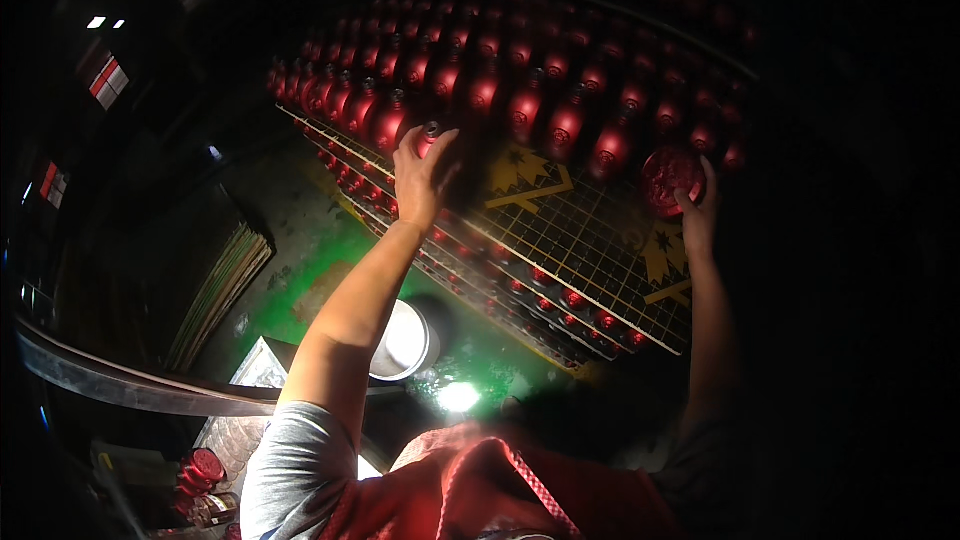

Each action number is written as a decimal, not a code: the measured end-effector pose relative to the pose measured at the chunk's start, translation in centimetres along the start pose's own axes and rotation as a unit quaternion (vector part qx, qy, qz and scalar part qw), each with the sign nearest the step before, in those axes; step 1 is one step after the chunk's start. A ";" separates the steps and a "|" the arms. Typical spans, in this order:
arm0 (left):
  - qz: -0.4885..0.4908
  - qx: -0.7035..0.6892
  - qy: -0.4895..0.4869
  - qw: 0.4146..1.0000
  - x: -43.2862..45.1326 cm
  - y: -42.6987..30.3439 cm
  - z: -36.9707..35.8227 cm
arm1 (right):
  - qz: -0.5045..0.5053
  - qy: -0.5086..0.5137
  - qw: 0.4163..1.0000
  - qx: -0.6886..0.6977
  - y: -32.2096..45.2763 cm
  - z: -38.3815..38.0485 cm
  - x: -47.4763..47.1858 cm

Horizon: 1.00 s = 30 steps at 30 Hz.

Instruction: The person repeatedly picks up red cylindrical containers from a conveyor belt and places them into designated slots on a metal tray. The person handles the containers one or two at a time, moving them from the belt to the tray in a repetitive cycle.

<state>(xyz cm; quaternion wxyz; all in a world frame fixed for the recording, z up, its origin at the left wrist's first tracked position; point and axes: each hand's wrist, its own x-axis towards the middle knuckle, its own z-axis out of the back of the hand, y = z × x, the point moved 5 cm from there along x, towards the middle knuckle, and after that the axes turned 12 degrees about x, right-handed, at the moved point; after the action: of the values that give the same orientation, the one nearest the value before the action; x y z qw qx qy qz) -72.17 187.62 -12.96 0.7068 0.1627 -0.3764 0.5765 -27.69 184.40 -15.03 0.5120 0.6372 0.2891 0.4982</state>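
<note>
My left hand is at the front edge of a wire-mesh shelf. Its thumb and fingers close around the shoulder of a glossy red bottle with a dark neck, most of it hidden by the hand. Farther right, my right hand grips another red bottle, tilted so that a broad round face is towards me. Rows of upright red bottles with embossed fronts stand on the shelf behind both hands. Yellow pieces with jagged edges show by the mesh.
Lower shelves of the rack hold more red bottles. A white bucket stands on the green floor. To the left are a stack of thin sheets and a curved-looking metal rail. Red containers lie at lower left. Darkness hides the right side.
</note>
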 end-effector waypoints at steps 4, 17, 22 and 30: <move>0.106 -0.140 0.000 0.984 -5.7 2.9 5.4 | -0.167 -0.083 0.960 0.211 1.4 2.4 -8.1; 0.684 -0.698 -0.082 0.197 -35.1 22.6 3.4 | -0.528 0.200 0.341 0.752 -4.3 -35.5 -30.2; 0.629 -0.768 -0.080 0.089 -39.2 27.9 0.7 | -0.659 0.154 0.186 0.712 -8.5 -46.5 -33.9; 0.496 -0.864 -0.087 0.007 -36.8 26.7 2.8 | -0.709 0.126 0.100 0.687 -6.4 -48.7 -35.3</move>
<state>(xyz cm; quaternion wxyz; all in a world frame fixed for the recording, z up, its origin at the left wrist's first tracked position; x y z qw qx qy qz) -100.11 167.80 -43.08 -0.1733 -0.7459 -0.6429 0.0155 -83.94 173.12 -34.04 -0.0692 0.1478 0.8873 -0.4313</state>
